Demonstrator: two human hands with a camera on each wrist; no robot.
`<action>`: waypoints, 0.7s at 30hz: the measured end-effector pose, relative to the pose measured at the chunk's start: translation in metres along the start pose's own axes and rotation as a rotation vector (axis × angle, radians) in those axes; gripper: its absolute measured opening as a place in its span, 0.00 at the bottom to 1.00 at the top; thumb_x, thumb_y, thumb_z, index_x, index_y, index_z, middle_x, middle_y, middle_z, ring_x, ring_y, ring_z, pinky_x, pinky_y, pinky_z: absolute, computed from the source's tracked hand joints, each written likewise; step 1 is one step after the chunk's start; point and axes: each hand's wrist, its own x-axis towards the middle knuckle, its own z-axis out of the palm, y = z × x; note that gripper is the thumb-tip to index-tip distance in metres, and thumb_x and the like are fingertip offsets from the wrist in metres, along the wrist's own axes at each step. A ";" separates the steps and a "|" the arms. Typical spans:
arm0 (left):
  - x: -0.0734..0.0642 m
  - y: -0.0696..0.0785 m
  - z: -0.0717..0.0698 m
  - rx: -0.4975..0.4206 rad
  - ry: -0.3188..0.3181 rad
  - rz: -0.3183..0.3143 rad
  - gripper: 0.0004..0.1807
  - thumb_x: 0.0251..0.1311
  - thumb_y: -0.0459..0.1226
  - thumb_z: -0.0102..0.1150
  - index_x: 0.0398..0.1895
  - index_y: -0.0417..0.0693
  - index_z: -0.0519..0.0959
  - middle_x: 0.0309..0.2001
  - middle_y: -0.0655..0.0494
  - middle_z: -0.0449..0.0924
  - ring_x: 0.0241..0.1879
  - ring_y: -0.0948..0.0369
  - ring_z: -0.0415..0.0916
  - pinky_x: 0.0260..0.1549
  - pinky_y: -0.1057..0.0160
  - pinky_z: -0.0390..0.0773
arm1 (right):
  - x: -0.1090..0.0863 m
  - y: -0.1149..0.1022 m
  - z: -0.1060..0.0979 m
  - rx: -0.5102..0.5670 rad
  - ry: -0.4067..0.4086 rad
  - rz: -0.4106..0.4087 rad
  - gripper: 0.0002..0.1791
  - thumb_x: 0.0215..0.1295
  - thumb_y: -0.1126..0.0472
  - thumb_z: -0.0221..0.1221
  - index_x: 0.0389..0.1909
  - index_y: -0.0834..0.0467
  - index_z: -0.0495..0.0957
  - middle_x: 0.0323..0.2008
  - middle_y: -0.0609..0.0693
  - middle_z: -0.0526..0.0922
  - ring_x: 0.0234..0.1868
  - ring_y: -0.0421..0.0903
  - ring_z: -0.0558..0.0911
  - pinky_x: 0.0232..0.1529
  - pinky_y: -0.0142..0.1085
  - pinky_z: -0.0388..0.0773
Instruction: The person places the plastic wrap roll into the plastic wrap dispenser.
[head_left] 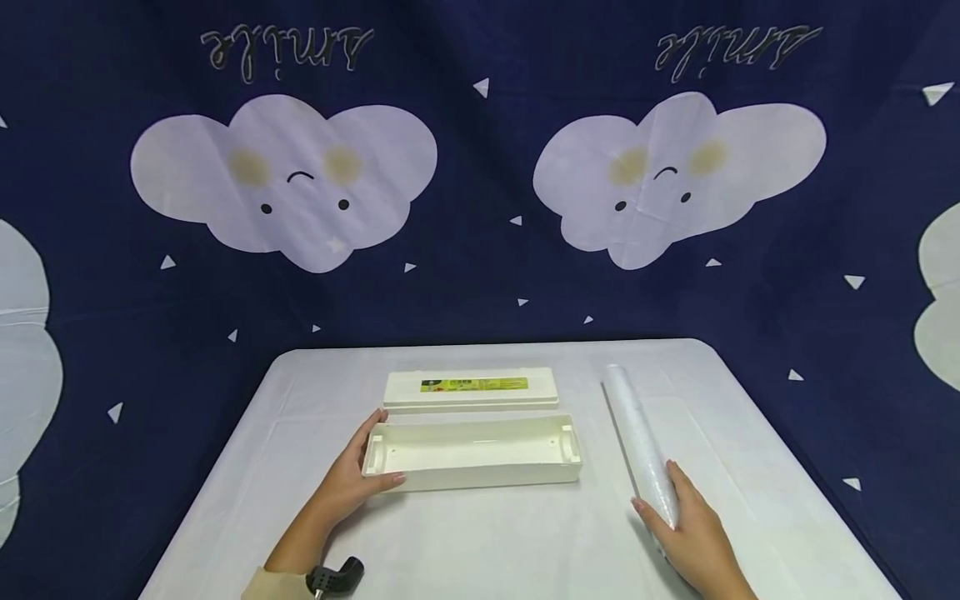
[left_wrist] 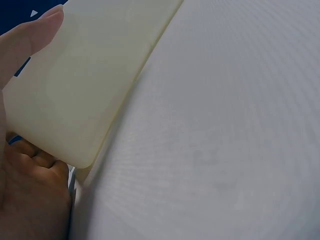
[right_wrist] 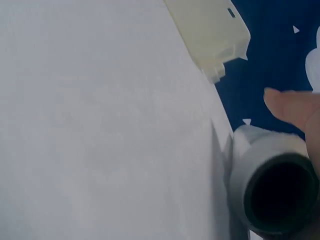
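An open cream plastic box (head_left: 472, 477), long and shallow, stands near the middle of the white table. My left hand (head_left: 352, 475) holds its left end, thumb along the front wall and fingers at the back corner. The left wrist view shows the box wall (left_wrist: 85, 85) close up beside the thumb. To the right lies a roll of clear plastic wrap (head_left: 641, 446), slanting away from me. My right hand (head_left: 697, 533) grips its near end, thumb on the left side and fingers on the right. The roll's hollow dark core (right_wrist: 282, 195) faces the right wrist camera.
Behind the box lies a cream lid (head_left: 471, 402) with a yellow-green label. A white cloth covers the table (head_left: 510, 550). Beyond the far edge hangs a dark blue curtain (head_left: 480, 167) with clouds and small triangles. A black device (head_left: 337, 575) sits at my left wrist.
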 end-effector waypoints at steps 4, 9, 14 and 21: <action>0.000 0.002 0.000 -0.014 -0.004 0.001 0.67 0.46 0.36 0.87 0.86 0.50 0.51 0.83 0.49 0.50 0.77 0.43 0.56 0.70 0.45 0.64 | 0.000 -0.004 0.003 0.009 0.020 0.060 0.48 0.74 0.44 0.65 0.76 0.75 0.57 0.67 0.82 0.67 0.61 0.80 0.73 0.53 0.72 0.73; 0.000 0.002 0.000 -0.020 -0.010 -0.002 0.67 0.46 0.36 0.87 0.86 0.50 0.51 0.83 0.50 0.50 0.77 0.44 0.57 0.69 0.48 0.66 | 0.000 -0.008 0.006 0.006 0.046 0.099 0.47 0.72 0.46 0.67 0.76 0.74 0.60 0.65 0.81 0.69 0.60 0.80 0.74 0.54 0.72 0.73; -0.001 0.001 0.000 -0.012 -0.009 0.001 0.67 0.46 0.36 0.87 0.86 0.51 0.51 0.83 0.51 0.50 0.76 0.45 0.59 0.67 0.55 0.68 | 0.001 -0.010 0.007 0.006 0.054 0.108 0.47 0.71 0.48 0.69 0.76 0.74 0.60 0.65 0.81 0.69 0.58 0.81 0.75 0.52 0.72 0.74; -0.002 0.003 -0.001 -0.001 0.000 -0.010 0.67 0.46 0.37 0.87 0.86 0.50 0.51 0.83 0.51 0.50 0.78 0.46 0.54 0.71 0.47 0.60 | 0.001 -0.011 0.007 0.023 0.079 0.125 0.44 0.68 0.55 0.72 0.75 0.73 0.63 0.66 0.78 0.69 0.59 0.80 0.75 0.52 0.71 0.76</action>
